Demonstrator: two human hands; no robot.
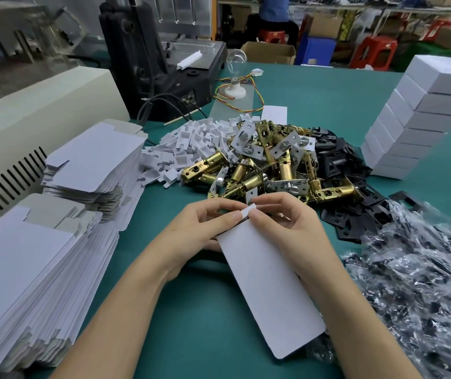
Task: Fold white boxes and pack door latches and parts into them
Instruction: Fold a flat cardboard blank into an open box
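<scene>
A flat white box blank is held above the green table, its long panel slanting toward me. My left hand grips its far end from the left, thumb at the small top flap. My right hand pinches that same flap from the right. Just beyond my hands lies a pile of brass door latches. White plastic parts are heaped to its left and black plates to its right. Clear bags of small dark parts spread at the right.
Stacks of flat box blanks fill the left side. Folded white boxes are stacked at the far right. A dark machine, a beige casing and a bulb on a base stand at the back.
</scene>
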